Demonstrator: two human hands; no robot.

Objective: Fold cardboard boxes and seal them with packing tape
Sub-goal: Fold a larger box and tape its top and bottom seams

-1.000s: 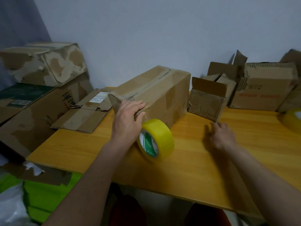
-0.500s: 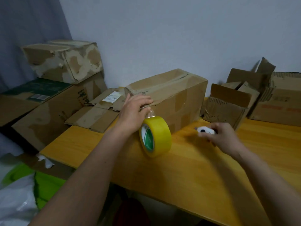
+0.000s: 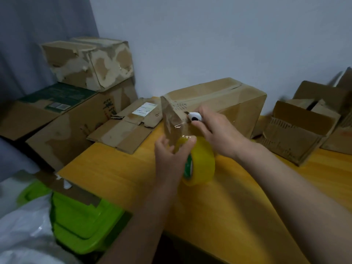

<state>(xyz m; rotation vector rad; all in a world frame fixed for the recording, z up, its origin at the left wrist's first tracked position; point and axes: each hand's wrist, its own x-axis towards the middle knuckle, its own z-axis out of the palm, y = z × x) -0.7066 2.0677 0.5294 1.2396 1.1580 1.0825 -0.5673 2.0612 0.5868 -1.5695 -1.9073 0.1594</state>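
The left hand point(image 3: 172, 155) has its fingers curled round the yellow roll point(image 3: 200, 161) of tape, thumb on its top edge, holding it just above the table point(image 3: 118, 168). A clear strip point(image 3: 176, 128) runs up from the roll to the near end of the box point(image 3: 224, 103). The right hand point(image 3: 219, 134) grips a small white cutter point(image 3: 194, 116), fingers closed round it, its tip at the strip where it meets the box's end.

The box lies on its side at the back of the table, its long seam already taped. This looks like the cutting step, so that box seems close to sealed; whether its far end is done cannot be told.

To the right stand open boxes point(image 3: 297, 134) with flaps up, and a flattened one point(image 3: 125, 128) lies to the left, so folding and taping probably remain. Stacked boxes point(image 3: 87, 61) sit further left.
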